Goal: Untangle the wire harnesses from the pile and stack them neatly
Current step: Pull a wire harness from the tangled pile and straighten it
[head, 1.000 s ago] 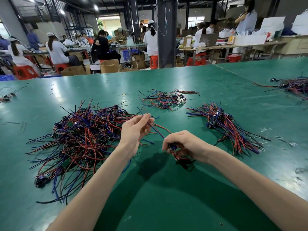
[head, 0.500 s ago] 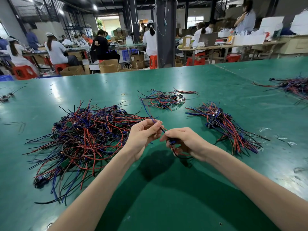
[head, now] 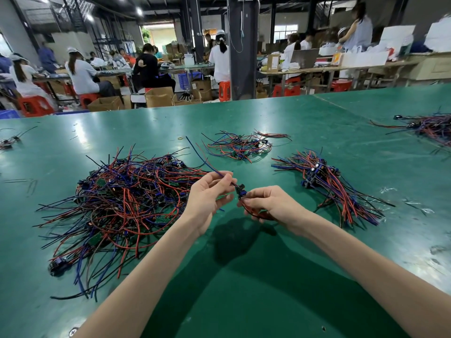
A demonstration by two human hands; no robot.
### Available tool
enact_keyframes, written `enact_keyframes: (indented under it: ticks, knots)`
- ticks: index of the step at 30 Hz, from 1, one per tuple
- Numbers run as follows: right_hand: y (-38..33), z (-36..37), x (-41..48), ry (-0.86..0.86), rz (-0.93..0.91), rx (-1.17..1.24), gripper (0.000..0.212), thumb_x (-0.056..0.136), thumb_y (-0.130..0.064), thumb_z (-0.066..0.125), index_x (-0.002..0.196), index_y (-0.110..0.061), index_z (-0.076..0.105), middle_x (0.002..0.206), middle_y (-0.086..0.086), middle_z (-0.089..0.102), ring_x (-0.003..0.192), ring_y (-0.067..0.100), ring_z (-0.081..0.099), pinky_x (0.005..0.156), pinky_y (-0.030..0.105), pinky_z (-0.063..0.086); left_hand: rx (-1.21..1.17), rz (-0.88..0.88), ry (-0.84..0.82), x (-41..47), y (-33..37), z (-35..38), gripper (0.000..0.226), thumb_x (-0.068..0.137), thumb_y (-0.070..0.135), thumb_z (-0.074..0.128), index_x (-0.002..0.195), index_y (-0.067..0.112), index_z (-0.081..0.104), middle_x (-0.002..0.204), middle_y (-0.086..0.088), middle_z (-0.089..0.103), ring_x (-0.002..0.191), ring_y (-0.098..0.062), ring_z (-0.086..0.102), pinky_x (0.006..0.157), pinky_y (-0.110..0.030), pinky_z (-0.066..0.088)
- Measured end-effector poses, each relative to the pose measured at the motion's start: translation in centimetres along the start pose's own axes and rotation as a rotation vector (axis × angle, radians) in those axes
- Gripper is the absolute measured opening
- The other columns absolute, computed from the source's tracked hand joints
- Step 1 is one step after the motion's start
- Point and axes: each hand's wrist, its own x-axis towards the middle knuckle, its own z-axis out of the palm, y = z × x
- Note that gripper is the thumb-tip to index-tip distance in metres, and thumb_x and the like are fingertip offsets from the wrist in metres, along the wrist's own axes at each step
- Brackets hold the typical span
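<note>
- My left hand is pinching the blue wire of one harness between thumb and fingertips, right next to the little black part in the middle of it.
- My right hand has its fingers curled round the other end of that same harness. A loop of red and dark wire pokes out under my palm.
- Both hands are close together and lifted off the green table; you can see their shadow on it underneath. The harness runs between them, and the free end of the blue wire sticks up and away to the left.
- The big tangled pile sits on the table to my left, just beside my left hand. It's red, blue and black wires going every which way, with small green boards and black parts mixed in.
- The tidy stack is on my right, a bit apart from my right hand. Its wires mostly run the same way and the black parts are bunched together toward the far end.
- A smaller loose bunch lies further back, between the pile and the stack.
- There's another bunch at the far right edge of the table, plus a few strays at the far left.
- Behind the table, people sit at benches on red stools, with cardboard boxes on the floor.
</note>
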Motion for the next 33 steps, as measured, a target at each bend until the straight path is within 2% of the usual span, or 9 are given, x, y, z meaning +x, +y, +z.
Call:
enact_keyframes:
  ticks: [3,6,8,11,15,18,24,27,33]
  knots:
    - [-0.17,0.07,-0.08,0.023,-0.028,-0.028,0.014,0.091,-0.003,0.053,0.090,0.000,0.066,0.062,0.006,0.062,0.043,0.008,0.051,0.042,0.017,0.037,0.062,-0.057,-0.080,-0.26,-0.21,0.25,0.002,0.087,0.013,0.062,0.089,0.014,0.063,0.073,0.006,0.066,0.065,-0.005,0.058,0.064,-0.018,0.053]
    - [-0.17,-0.03,-0.08,0.030,-0.043,-0.059,0.024,0.091,-0.011,0.055,0.089,0.011,0.065,0.062,0.005,0.063,0.048,0.011,0.049,0.046,0.019,0.036,0.086,-0.072,-0.113,-0.41,-0.15,0.31,0.006,0.085,0.004,0.062,0.087,0.010,0.063,0.068,0.004,0.068,0.058,-0.005,0.061,0.058,-0.016,0.051]
    - [-0.13,-0.02,-0.16,0.020,-0.069,-0.028,0.021,0.089,-0.015,0.061,0.081,0.003,0.068,0.062,0.003,0.062,0.048,0.008,0.049,0.049,0.017,0.037,0.086,-0.068,-0.108,-0.39,-0.11,0.23,0.008,0.085,0.001,0.062,0.086,0.009,0.063,0.067,0.002,0.069,0.057,-0.006,0.062,0.056,-0.016,0.051]
    - [0.02,0.06,-0.26,0.032,-0.145,-0.109,0.013,0.082,-0.018,0.071,0.075,-0.008,0.070,0.063,0.004,0.059,0.050,0.007,0.045,0.049,0.015,0.035,0.082,-0.050,-0.091,-0.34,-0.17,0.09,0.009,0.086,0.000,0.062,0.087,0.009,0.064,0.070,0.001,0.070,0.062,-0.007,0.062,0.063,-0.018,0.053]
    - [0.44,-0.07,0.08,0.097,-0.209,-0.254,0.016,0.086,-0.013,0.066,0.070,-0.010,0.069,0.061,0.001,0.064,0.053,0.011,0.050,0.056,0.022,0.040,-0.004,-0.043,-0.075,-0.35,-0.37,0.09,0.010,0.086,-0.003,0.059,0.090,0.005,0.062,0.077,-0.003,0.073,0.067,-0.008,0.066,0.068,-0.018,0.055]
    - [0.41,-0.05,0.14,0.102,-0.235,-0.251,0.022,0.088,-0.012,0.062,0.068,-0.017,0.068,0.062,0.000,0.068,0.052,0.009,0.054,0.059,0.023,0.045,-0.098,-0.043,-0.070,-0.29,-0.26,0.10,0.010,0.086,-0.005,0.056,0.091,0.002,0.061,0.080,-0.008,0.072,0.069,-0.012,0.067,0.067,-0.019,0.056]
    - [0.20,-0.14,0.14,0.053,-0.240,-0.127,0.022,0.093,-0.006,0.055,0.077,-0.015,0.066,0.064,0.003,0.068,0.052,0.009,0.058,0.059,0.018,0.049,-0.195,-0.067,-0.092,-0.26,0.01,0.18,0.013,0.088,-0.007,0.051,0.094,0.001,0.059,0.079,-0.007,0.072,0.069,-0.012,0.068,0.067,-0.019,0.056]
    - [0.25,0.02,-0.09,0.041,-0.267,-0.166,0.021,0.094,-0.003,0.052,0.080,-0.014,0.063,0.064,0.004,0.065,0.053,0.006,0.056,0.059,0.017,0.047,-0.172,-0.081,-0.105,-0.32,0.07,0.29,0.013,0.085,-0.004,0.056,0.093,0.004,0.062,0.080,-0.007,0.071,0.069,-0.012,0.067,0.068,-0.018,0.056]
    - [0.51,0.01,-0.23,0.109,-0.333,-0.375,0.019,0.094,0.002,0.048,0.088,-0.006,0.064,0.065,0.002,0.065,0.058,0.016,0.055,0.070,0.035,0.050,-0.029,-0.046,-0.094,-0.37,-0.23,0.55,0.008,0.085,0.000,0.060,0.090,0.006,0.060,0.072,-0.001,0.069,0.061,-0.009,0.063,0.065,-0.016,0.053]
